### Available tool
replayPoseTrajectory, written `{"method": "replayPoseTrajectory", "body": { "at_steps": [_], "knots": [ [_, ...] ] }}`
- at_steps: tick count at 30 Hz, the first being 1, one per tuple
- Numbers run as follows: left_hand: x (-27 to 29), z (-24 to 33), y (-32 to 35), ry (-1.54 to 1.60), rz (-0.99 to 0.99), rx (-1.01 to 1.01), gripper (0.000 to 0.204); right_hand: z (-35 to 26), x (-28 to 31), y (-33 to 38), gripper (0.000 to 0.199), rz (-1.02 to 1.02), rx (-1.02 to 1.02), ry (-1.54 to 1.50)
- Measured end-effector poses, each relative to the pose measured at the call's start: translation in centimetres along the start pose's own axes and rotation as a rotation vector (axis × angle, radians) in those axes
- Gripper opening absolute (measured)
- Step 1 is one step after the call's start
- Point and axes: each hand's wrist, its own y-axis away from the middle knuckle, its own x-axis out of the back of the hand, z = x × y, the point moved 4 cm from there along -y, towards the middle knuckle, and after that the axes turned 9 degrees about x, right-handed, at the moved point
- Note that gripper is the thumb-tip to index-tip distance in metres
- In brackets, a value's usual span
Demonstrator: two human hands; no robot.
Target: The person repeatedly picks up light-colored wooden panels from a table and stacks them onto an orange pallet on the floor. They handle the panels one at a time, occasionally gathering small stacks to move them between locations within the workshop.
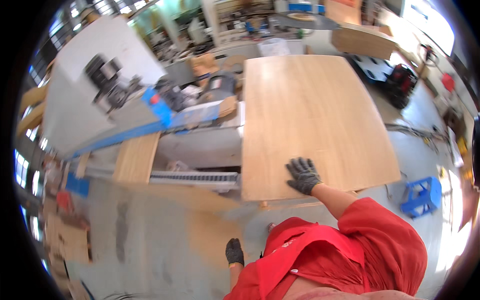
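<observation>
Dangling the gloved left hand [234, 252] at six o'clock, with fingers together; can't tell how tightly curled. Now laying the gloved right hand [303, 176] flat and wide at four, onto the near end of the pale wooden panel [310, 120], centred around two! Way beyond, spotting a grey rounded tabletop [324, 23] at one.

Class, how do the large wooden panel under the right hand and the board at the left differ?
The panel looks much bigger; the board is a smaller, narrower piece. The right hand lies on the panel, while neither hand touches the board. Both are flat and pale wood-coloured.
</observation>
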Motion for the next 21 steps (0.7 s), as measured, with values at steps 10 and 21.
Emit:
{"method": "replayPoseTrajectory", "body": {
  "at_steps": [10,21],
  "knots": [
    [-8.2,5.3,-3.2,-0.046,-0.174,-0.123,0.043,4.3,-1.0,2.9,0.064,0.121,0.030,-0.066],
    [-4.7,0.9,8.4,-0.172,-0.121,0.047,0.051,1.6,1.3,6.4,0.057,0.131,0.108,-0.046]
  ]
}}
